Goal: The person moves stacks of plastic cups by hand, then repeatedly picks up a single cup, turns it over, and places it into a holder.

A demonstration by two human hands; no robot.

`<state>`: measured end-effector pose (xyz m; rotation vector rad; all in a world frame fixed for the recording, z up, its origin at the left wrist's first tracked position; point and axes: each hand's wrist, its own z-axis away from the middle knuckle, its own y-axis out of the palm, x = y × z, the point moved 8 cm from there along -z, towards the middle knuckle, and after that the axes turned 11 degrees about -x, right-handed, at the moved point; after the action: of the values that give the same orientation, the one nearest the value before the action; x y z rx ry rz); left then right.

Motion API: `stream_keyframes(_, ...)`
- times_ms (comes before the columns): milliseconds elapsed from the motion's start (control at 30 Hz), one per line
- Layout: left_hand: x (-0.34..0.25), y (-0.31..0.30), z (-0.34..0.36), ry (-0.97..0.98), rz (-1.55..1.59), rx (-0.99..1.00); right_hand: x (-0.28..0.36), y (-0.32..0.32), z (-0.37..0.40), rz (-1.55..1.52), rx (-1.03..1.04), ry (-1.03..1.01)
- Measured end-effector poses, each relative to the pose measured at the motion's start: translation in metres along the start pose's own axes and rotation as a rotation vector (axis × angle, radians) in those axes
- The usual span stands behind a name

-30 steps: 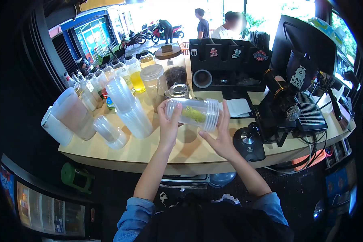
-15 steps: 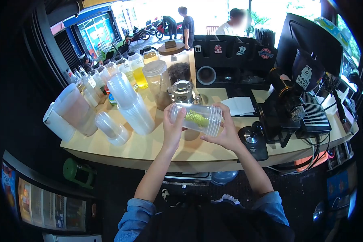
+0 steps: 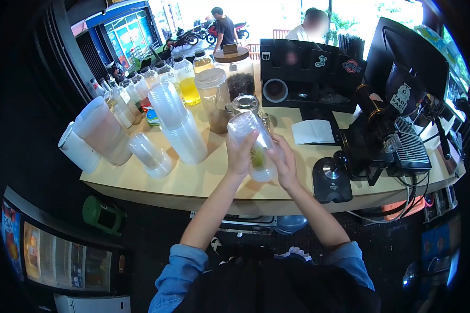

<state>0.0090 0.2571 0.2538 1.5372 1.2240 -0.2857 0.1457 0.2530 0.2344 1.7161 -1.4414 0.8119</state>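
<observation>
Between my two hands is a short stack of clear plastic cups [image 3: 265, 140] with a yellow-green patch showing through the wall. It tilts bottom-up, the closed end towards the far side and the rims low and near me. My left hand [image 3: 240, 154] is wrapped round its left side, thumb lying across the front. On the right side, my right hand [image 3: 284, 164] grips lower down, close to the rims. Just beyond the cups stands a metal pot [image 3: 245, 102], partly hidden by them. A tall stack of clear cups [image 3: 181, 135] stands left of my hands.
Left on the counter [image 3: 214, 180] are another small cup stack [image 3: 150, 155], a pinkish pitcher [image 3: 102, 133], bottles and a lidded jar [image 3: 212, 99]. A tamper [image 3: 331, 171], white paper [image 3: 313, 131] and a coffee grinder [image 3: 373, 117] stand right. A person [image 3: 305, 28] is beyond the counter.
The held cups have turned from lying nearly sideways to a steep tilt, rims now down towards me. My right hand has moved lower with them. The view has shifted slightly.
</observation>
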Motion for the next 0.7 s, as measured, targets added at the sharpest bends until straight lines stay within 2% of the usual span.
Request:
stream_keyframes(100, 0.0, 0.009, -0.002, -0.027, -0.051, 0.058, -0.004, 0.0, 0.003, -0.053, -0.067, 0.011)
stream_keyframes(167, -0.004, 0.009, -0.004, -0.016, -0.065, 0.07, -0.009, 0.006, 0.008, 0.071, 0.114, 0.102)
stream_keyframes(200, -0.001, 0.007, -0.007, -0.082, -0.073, 0.092, -0.003, 0.004, 0.006, 0.075, 0.109, 0.099)
stream_keyframes(267, 0.005, 0.011, -0.009, -0.15, -0.075, 0.123, 0.008, 0.011, 0.001, 0.361, 0.287, 0.079)
stream_keyframes(333, -0.003, 0.028, -0.008, -0.06, -0.157, 0.243, 0.022, 0.013, -0.012, 0.363, 0.27, 0.053)
stream_keyframes(433, -0.016, 0.047, -0.019, 0.055, -0.277, 0.283, 0.031, 0.015, -0.038, 0.323, 0.224, 0.014)
stream_keyframes(500, -0.023, 0.056, -0.035, 0.042, -0.299, 0.312, 0.039, 0.017, -0.059, 0.262, 0.18, 0.027)
stream_keyframes(567, -0.034, 0.057, -0.059, 0.091, -0.23, 0.197, 0.033, 0.019, -0.088, 0.194, 0.113, 0.005)
stream_keyframes(700, -0.037, 0.063, -0.107, 0.041, -0.392, 0.139, 0.042, 0.004, -0.162, 0.144, -0.101, 0.012)
